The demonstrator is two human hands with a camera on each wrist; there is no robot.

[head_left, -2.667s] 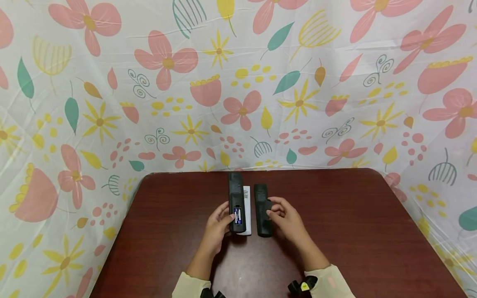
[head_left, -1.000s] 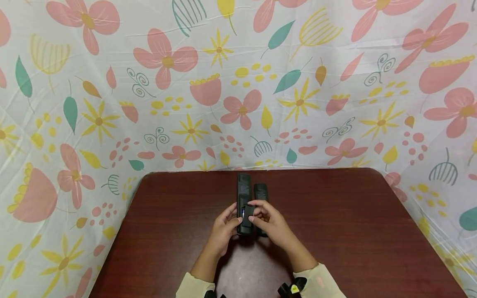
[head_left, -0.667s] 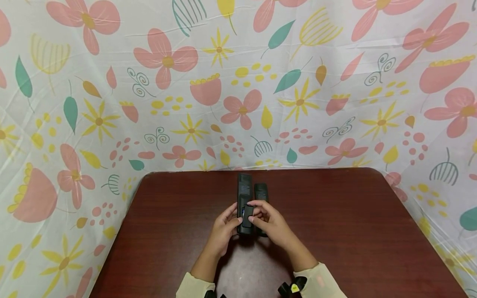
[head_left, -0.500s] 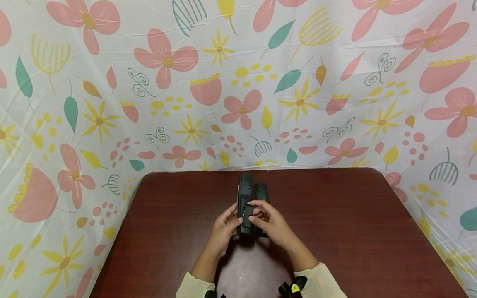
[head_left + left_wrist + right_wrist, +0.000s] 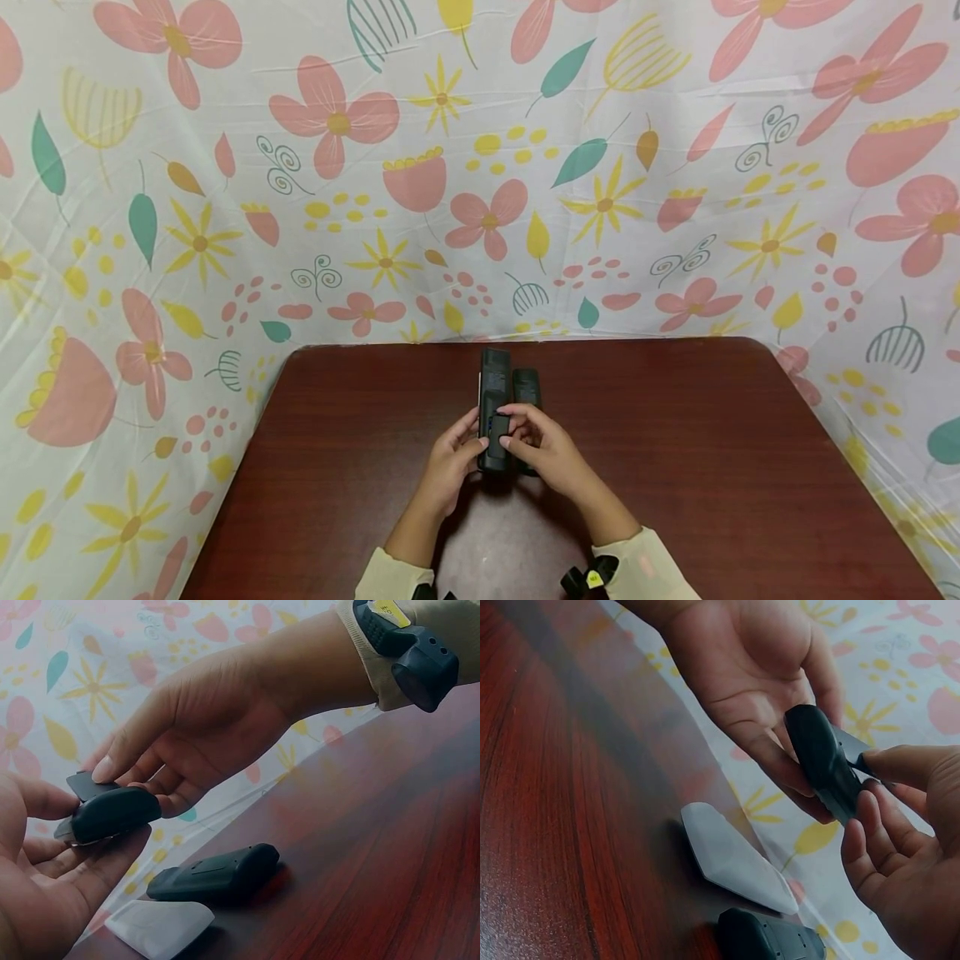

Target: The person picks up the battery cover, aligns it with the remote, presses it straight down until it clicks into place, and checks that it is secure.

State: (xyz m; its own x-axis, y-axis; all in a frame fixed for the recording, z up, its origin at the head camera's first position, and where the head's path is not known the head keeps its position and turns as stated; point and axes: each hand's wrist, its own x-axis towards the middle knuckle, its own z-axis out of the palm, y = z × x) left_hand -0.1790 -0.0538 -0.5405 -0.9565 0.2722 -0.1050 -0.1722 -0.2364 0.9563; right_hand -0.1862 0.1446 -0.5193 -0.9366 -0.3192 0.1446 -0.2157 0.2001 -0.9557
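Note:
My left hand (image 5: 447, 467) holds a black remote control (image 5: 495, 375) by its lower half, back side up, above the table. A bit of blue battery shows in its compartment. Between thumb and fingers, my right hand (image 5: 553, 457) pinches the small black battery cover (image 5: 499, 425) over that compartment. In the left wrist view the cover (image 5: 88, 785) sits tilted against the remote (image 5: 116, 814), not flush. A second black remote (image 5: 527, 383) lies on the table to the right, partly hidden by the right hand. Beneath the held remote lies a white remote (image 5: 731, 855), mostly hidden in the head view.
The brown wooden table (image 5: 337, 467) has rounded far corners. A flower-print cloth (image 5: 487, 167) hangs behind it and along both sides. Dark wrist cameras (image 5: 590, 577) sit at the sleeve cuffs.
Since the earliest frame the held remote has moved right over the white one. My right hand brought the cover left onto its battery compartment. Over the last half second almost nothing moved.

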